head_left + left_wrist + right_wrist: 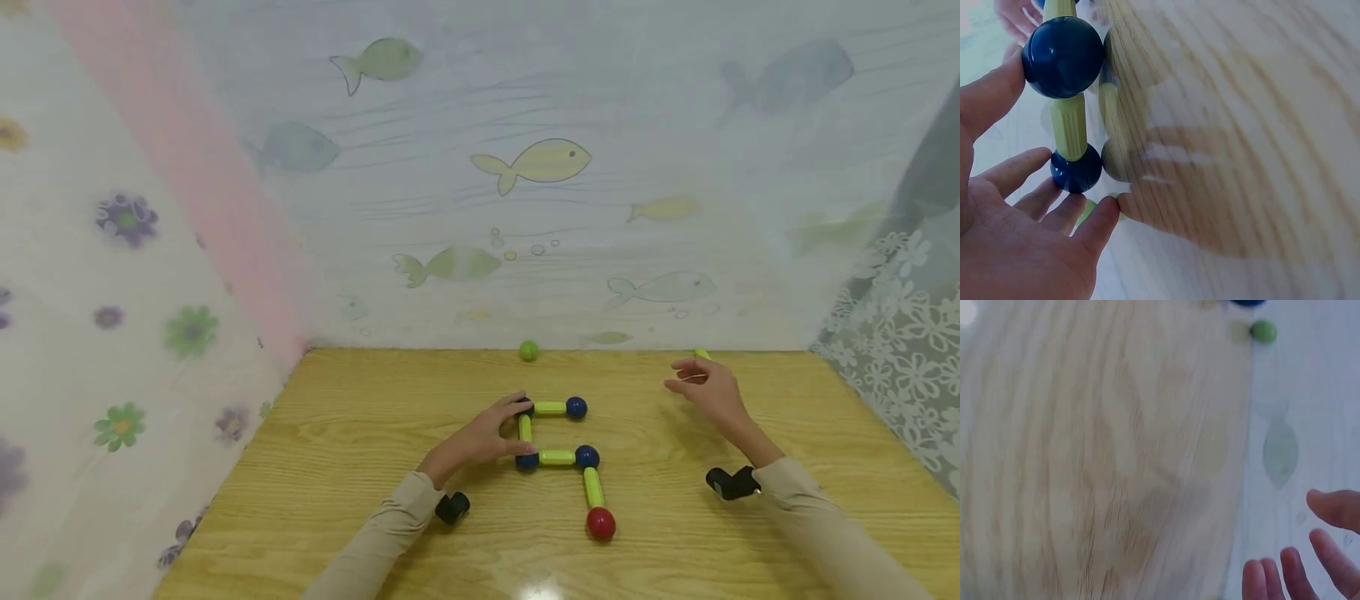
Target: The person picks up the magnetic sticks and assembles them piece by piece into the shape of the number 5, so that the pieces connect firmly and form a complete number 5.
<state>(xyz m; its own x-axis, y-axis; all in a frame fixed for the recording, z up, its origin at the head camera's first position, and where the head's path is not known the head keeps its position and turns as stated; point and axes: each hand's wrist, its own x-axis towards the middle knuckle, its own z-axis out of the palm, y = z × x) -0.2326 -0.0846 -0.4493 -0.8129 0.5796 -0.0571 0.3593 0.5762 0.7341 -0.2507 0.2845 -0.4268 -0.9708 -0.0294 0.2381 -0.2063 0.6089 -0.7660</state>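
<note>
A construction of dark blue balls (587, 457) joined by yellow-green rods (557, 457) lies on the table, with a red ball (601, 523) at its near end. My left hand (480, 433) spans its left side. In the left wrist view, the thumb touches the nearer blue ball (1063, 56). Spread, fairly straight fingers touch the farther blue ball (1076, 167). My right hand (708, 396) hovers over the table's right part, fingers loosely bent and nothing held. Just beyond it is a yellow-green piece (702, 354), mostly hidden by the hand.
A light green ball (528, 350) sits at the back edge of the wooden table (337, 433), against a fish-print curtain (450, 167). Flowered cloth (127, 333) hangs on the left and lace-like cloth (915, 308) on the right.
</note>
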